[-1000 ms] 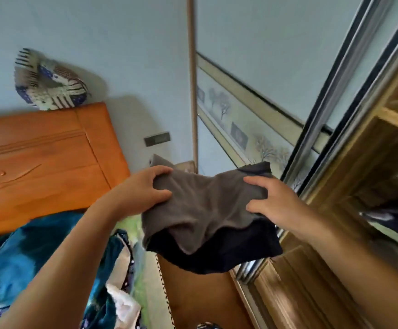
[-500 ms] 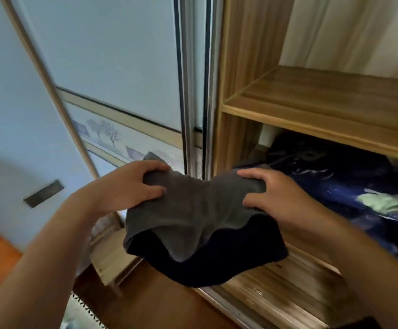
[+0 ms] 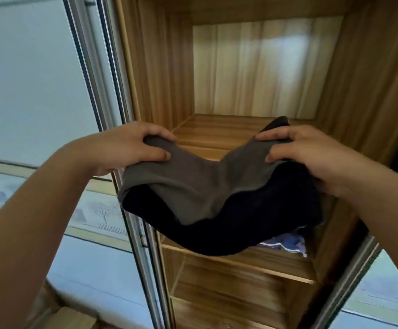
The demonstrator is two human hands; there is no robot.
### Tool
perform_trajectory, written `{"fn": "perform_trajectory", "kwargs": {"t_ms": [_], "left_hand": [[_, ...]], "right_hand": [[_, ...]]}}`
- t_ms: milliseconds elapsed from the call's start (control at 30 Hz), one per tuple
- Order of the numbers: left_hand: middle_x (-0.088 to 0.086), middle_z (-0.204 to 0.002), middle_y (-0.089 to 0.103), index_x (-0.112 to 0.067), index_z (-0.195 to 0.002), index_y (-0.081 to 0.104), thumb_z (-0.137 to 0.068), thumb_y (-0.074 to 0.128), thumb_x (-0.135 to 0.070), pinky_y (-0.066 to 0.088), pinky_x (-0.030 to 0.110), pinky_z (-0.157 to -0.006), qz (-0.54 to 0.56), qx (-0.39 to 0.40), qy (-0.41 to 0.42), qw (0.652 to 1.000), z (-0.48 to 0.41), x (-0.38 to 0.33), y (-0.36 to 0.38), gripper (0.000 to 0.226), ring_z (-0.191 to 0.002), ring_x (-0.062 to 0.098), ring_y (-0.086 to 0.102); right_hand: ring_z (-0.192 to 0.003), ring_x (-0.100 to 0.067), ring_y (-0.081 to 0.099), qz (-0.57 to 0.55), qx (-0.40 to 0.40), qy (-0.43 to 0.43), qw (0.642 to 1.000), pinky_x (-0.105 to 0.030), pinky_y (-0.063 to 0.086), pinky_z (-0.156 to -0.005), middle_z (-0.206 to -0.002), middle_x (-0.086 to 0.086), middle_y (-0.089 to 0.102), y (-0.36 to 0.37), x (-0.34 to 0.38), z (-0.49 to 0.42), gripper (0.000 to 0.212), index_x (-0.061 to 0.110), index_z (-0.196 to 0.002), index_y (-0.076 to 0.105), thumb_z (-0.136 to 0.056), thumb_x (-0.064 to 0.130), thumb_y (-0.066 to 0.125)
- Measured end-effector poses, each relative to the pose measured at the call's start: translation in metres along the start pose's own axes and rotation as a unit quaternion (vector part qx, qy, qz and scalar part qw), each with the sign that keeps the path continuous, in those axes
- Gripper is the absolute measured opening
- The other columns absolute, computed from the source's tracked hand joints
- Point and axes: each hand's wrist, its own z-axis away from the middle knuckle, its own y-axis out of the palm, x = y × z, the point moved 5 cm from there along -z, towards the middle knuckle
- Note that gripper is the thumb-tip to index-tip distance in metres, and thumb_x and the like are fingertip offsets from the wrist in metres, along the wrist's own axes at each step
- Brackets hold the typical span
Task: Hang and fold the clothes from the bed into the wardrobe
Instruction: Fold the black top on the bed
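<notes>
I hold a folded stack of clothes, a grey garment on top of a dark navy one, level in front of the open wardrobe. My left hand grips its left edge and my right hand grips its right edge. The stack sags in the middle. It hangs just in front of a bare wooden shelf of the wardrobe, whose pale back panel shows behind. On the shelf below, partly hidden by the stack, lies blue clothing.
Sliding wardrobe doors with metal frames stand to the left, with a tree-patterned band lower down. Another door edge shows at the lower right. More wooden shelves run below.
My view has swung from the bed and headboard round to the wardrobe's open compartment. Both hands kept hold of the stack and raised it up to the level of the bare shelf.
</notes>
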Motion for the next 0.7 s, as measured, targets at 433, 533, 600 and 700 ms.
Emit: {"fn": "perform_trajectory", "kwargs": {"t_ms": [433,533,600,700], "left_hand": [[0.007,-0.132,0.060,-0.020,-0.129,0.064,-0.094,0.068,-0.009,0.053,0.032,-0.091,0.148,-0.090,-0.006,0.985,-0.202,-0.013,0.024,0.036,-0.112,0.022,0.060],[0.011,-0.140,0.056,-0.015,-0.136,0.060,-0.095,0.066,-0.007,0.050,0.032,-0.099,0.164,-0.096,-0.006,0.982,-0.237,-0.018,0.041,0.041,-0.120,0.025,0.057],[0.007,-0.142,0.054,-0.014,-0.139,0.057,-0.095,0.067,-0.014,0.048,0.030,-0.098,0.103,-0.057,-0.014,0.993,-0.256,-0.016,0.058,0.045,-0.121,0.023,0.056],[0.001,-0.140,0.056,-0.017,-0.136,0.061,-0.097,0.063,-0.031,0.042,0.030,-0.102,-0.117,0.026,-0.016,0.993,-0.272,-0.002,0.080,0.042,-0.124,0.021,0.053]], "right_hand": [[-0.082,-0.015,0.057,0.009,-0.146,0.080,0.986,-0.031,0.052,-0.074,-0.113,-0.005,0.063,-0.115,-0.041,-0.116,0.049,0.018,-0.137,0.059,-0.094,-0.006,0.057],[-0.102,-0.027,0.060,0.068,-0.185,0.100,0.975,-0.035,0.051,-0.083,-0.133,-0.015,0.058,-0.138,-0.062,-0.151,0.047,0.011,-0.143,0.054,-0.098,-0.004,0.053],[-0.116,-0.034,0.058,0.157,-0.197,0.118,0.961,-0.038,0.051,-0.095,-0.138,-0.018,0.056,-0.151,-0.077,-0.171,0.036,0.006,-0.135,0.058,-0.100,0.001,0.050],[-0.116,-0.035,0.054,0.404,-0.176,0.116,0.890,-0.035,0.048,-0.092,-0.129,-0.019,0.056,-0.146,-0.082,-0.180,0.024,0.008,-0.114,0.063,-0.097,0.019,0.050]]}}
